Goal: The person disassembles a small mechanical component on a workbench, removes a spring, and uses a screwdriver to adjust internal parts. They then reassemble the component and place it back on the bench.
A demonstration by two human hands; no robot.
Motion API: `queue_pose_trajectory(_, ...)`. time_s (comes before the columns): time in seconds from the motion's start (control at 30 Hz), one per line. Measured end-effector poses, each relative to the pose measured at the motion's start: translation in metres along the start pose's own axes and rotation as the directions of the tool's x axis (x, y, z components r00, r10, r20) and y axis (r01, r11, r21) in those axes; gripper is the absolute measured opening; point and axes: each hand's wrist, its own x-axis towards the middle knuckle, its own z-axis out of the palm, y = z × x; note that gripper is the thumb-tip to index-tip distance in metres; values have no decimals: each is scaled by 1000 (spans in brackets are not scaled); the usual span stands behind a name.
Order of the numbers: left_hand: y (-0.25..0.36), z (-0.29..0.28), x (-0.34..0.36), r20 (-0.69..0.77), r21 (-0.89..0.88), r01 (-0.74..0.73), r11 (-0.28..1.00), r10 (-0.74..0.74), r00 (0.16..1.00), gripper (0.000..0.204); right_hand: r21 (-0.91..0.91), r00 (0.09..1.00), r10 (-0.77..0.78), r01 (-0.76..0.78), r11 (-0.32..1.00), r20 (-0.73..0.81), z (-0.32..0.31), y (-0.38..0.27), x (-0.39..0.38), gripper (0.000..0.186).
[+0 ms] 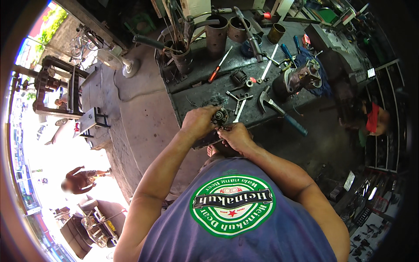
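My left hand point(200, 122) is closed round a small, round, dark metal part point(220, 116) at the near edge of the workbench point(185, 98). Just below that part my right hand point(238, 137) is closed, its fingertips pinched together. What they grip is too small and dark to make out. Beyond my hands lie a three-armed socket wrench point(238, 101) and a bright spanner point(240, 110). A claw hammer point(283, 113) with a blue-ended handle sticks out over the bench's edge to the right.
Further back are a red-handled screwdriver point(214, 74), a metal can of rods point(181, 61) and a tall rusty cylinder point(216, 41). At the right stands a grey motor-like housing point(290, 83) against a blue cloth point(322, 78). Away to the left are a fan point(111, 59) and another person point(80, 181).
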Motion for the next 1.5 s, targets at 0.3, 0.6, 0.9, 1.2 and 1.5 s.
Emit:
queue_pose_trajectory(0.3,3,1,1,14,42,-3,999,2,1000,61,-130,997,-70,66,989,-29,0,2,11,19)
queue_pose_trajectory(0.6,-13,24,-14,-27,-101,19,995,-22,999,88,-668,884,-391,453,590,255,-43,-14,5,26)
queue_pose_trajectory(0.9,30,78,-52,-179,-566,241,788,-403,897,117,-351,861,-268,435,829,433,-81,-16,102,49)
queue_pose_trajectory(1.2,48,49,-11,-215,-334,348,876,-431,876,99,-225,719,-80,319,921,691,-115,-3,71,49)
queue_pose_trajectory(1.5,64,43,-1,-202,-233,406,884,-452,869,80,-212,853,-148,286,935,500,-101,-43,100,28)
